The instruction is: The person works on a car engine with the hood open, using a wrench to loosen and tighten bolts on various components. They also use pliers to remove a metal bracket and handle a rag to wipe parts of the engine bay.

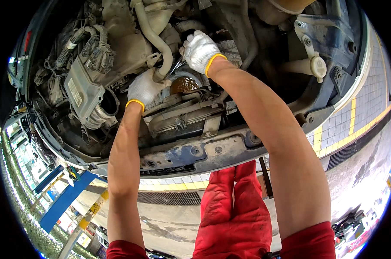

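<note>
Engine bay (171,157): left hand (143,88) at hose (155,41); label (75,92) unreadable.

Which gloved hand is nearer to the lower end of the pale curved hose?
The left hand, at the lower end of the curved hose; the right hand is farther up, apart from it.

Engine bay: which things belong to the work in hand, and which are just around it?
In the work:
gloved left hand, at the curved hose
gloved right hand, beside slim shiny metal

Just around:
pale filler cap
blue beam
floor grating
</note>
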Motion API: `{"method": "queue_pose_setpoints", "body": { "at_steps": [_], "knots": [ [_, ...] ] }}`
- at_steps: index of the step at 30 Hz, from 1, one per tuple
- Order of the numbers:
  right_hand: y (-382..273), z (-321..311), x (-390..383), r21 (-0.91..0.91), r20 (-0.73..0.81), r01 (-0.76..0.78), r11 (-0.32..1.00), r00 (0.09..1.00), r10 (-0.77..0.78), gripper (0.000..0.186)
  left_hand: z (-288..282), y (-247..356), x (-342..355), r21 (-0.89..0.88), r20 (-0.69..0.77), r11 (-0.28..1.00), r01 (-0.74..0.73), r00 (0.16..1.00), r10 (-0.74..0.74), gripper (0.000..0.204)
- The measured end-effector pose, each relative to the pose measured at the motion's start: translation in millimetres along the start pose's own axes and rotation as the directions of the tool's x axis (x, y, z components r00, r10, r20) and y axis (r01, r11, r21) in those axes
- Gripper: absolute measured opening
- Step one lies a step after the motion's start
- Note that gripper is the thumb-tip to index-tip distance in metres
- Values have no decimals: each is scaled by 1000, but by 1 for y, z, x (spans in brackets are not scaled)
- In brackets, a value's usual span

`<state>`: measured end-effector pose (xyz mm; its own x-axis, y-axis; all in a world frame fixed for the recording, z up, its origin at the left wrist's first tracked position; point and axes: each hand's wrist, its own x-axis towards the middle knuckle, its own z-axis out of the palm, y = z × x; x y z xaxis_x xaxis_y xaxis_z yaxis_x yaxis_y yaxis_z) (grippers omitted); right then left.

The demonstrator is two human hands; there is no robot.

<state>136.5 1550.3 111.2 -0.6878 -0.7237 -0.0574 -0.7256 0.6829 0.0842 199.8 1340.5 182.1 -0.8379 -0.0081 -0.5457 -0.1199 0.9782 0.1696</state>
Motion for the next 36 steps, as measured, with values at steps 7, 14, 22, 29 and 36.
{"method": "queue_pose_setpoints", "body": {
  "at_steps": [7, 14, 22, 29, 36],
  "knots": [
    [-10, 2, -8, 141, -25, -3, 990, 1000, 7, 21, 10, -24, 12, -25, 17, 1000, -10, 1000, 10, 76],
    [4, 20, -23, 210, -192, -204, 956, 950, 245, 47, 8, -23, 17, -412, 119, 911, -23, 990, 79, 69],
    [-3, 27, -16, 173, -244, -190, 966, 942, 229, 57, 0, -25, 22, -408, 212, 913, 23, 975, 70, 80],
    [-13, 20, -11, 151, -204, -204, 967, 951, 232, 61, -1, -34, 33, -519, 320, 853, 48, 937, 141, 74],
    [-23, 25, -5, 113, -318, -189, 975, 923, 215, 47, 6, -53, 41, -703, 363, 698, 139, 914, 183, 58]
  ]
}}
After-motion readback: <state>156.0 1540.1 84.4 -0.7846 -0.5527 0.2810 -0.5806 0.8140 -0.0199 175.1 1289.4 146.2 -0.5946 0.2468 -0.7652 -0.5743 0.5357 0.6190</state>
